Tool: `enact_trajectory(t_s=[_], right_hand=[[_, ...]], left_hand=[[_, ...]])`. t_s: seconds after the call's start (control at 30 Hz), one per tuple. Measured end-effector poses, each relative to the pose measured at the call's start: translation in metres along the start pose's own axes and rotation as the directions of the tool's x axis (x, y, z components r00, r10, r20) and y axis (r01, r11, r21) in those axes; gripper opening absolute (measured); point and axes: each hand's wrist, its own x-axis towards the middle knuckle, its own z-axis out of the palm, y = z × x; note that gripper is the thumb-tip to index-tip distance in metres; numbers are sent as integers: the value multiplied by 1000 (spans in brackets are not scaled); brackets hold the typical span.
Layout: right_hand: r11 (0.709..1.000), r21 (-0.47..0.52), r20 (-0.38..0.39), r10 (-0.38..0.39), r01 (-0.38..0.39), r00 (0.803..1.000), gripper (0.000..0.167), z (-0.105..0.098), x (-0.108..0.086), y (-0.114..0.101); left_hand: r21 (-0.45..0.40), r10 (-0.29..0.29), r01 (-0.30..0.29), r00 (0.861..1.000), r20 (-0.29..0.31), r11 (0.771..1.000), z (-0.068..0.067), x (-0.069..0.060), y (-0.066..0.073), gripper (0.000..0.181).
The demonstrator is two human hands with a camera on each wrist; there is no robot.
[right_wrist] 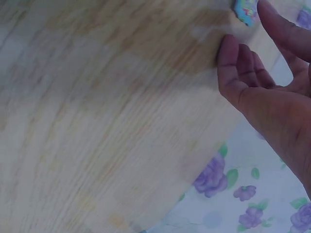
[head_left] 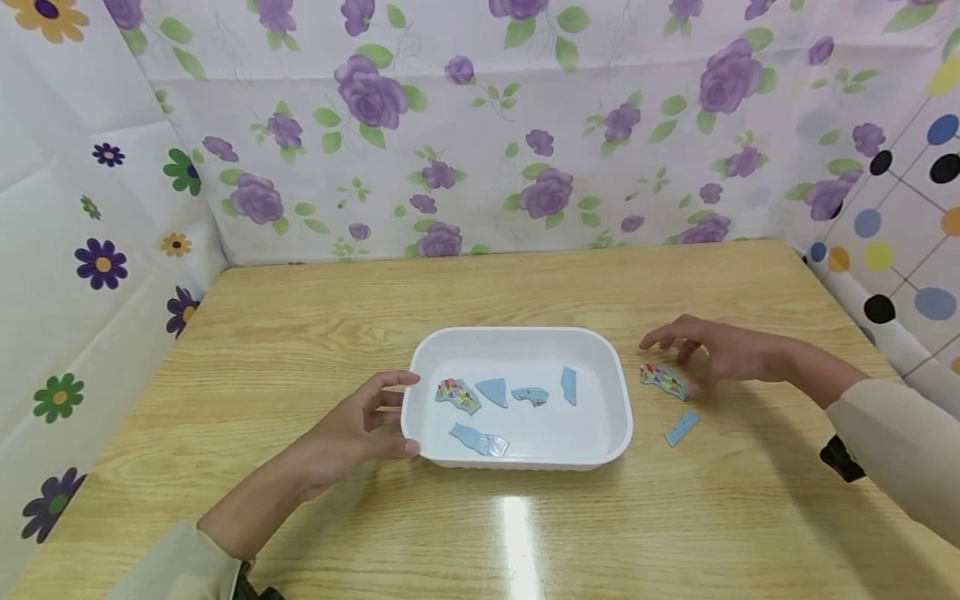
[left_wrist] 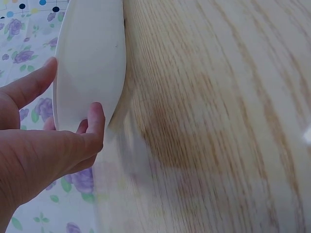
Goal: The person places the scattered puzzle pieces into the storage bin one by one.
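A white rectangular tray (head_left: 517, 429) holds several flat, irregular light-blue pieces, among them a multicoloured-patterned piece (head_left: 457, 394) and a plain triangular piece (head_left: 492, 391). Against the tray's left end rests my left hand (head_left: 337, 433), thumb and fingers spread along the outer wall; the left wrist view shows the same contact. To the tray's right, my right hand (head_left: 731, 350) hovers with loosely bent fingers over a second patterned piece (head_left: 664, 380). Its thumb is close to that piece; whether they touch, I cannot tell. A narrow light-blue piece (head_left: 682, 427) lies just nearer.
Everything stands on a wood-grain table (head_left: 300, 333). Behind it hangs a white sheet with purple roses (head_left: 371, 92). A flower-patterned sheet (head_left: 101, 262) is on the left, and a dotted one (head_left: 926, 225) on the right.
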Motion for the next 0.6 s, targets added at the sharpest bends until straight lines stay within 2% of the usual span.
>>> enact_trajectory(t_s=[0.13,0.33,0.6], right_hand=[[1000,-25,-15,-11,11,1000,69,6,2,6],[989,-90,-34,-117,113,993,71,11,5,16],[986,-79,-73,-154,148,985,68,16,6,22]], left_hand=[[6,-2,2,1000,-4,1000,0,0,0,84],[6,4,-4,1000,-4,1000,0,0,-1,83],[4,7,-7,1000,-1,1000,0,1,-1,82]])
